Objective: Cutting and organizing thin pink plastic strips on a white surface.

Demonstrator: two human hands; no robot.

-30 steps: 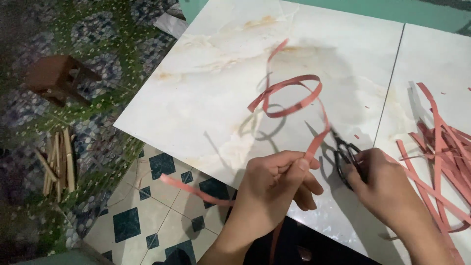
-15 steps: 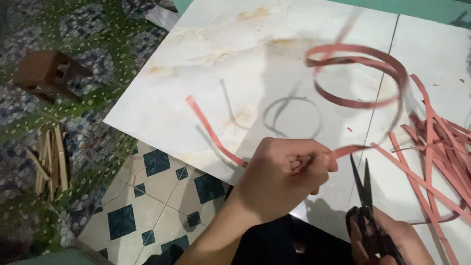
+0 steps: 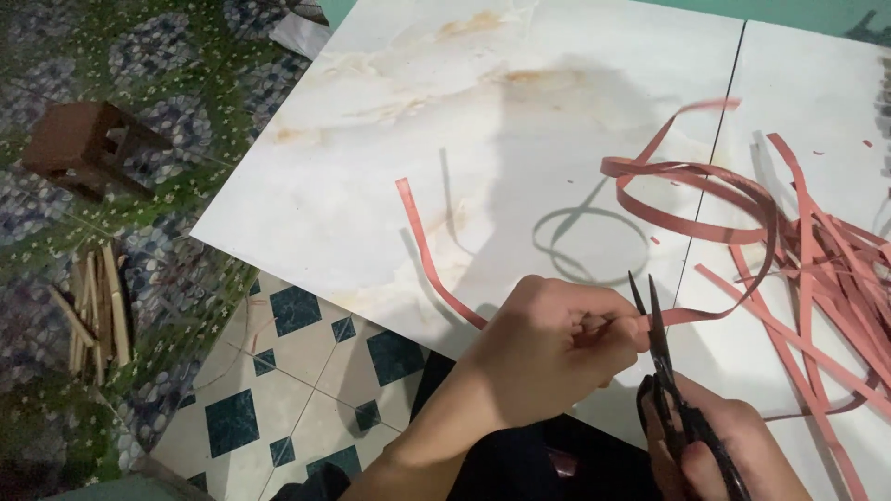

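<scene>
The left hand [image 3: 548,357] has its fingers [image 3: 608,325] curled tight together, pinched on a long pink strip [image 3: 691,199] near the point where the strip passes the scissor blades. From that pinch the strip runs two ways: one free end trails back to the left across the surface [image 3: 483,139] and lifts at its tip, while the other sweeps up to the right into a wide loop that hangs above the surface and throws a round shadow beneath it.

The right hand [image 3: 719,450] sits at the lower edge of the view, fingers closed through the handles of a pair of black scissors [image 3: 664,371]. The blades point up and away from the person, slightly parted at the tips, just beside the left fingertips and the strip; whether an edge actually touches the strip is hard to judge from this angle.

To the right lies a loose pile of cut pink strips [image 3: 826,269], crossing one another, and the loop's far side runs into it. The surface is pale and marbled, made of two slabs with a dark seam between them. Below its near edge shows a tiled floor [image 3: 278,371] with blue and white diamonds. Further left, a bundle of wooden sticks [image 3: 93,311] lies on a patterned floor covering, with a small brown stool [image 3: 88,144] well apart beyond it.
</scene>
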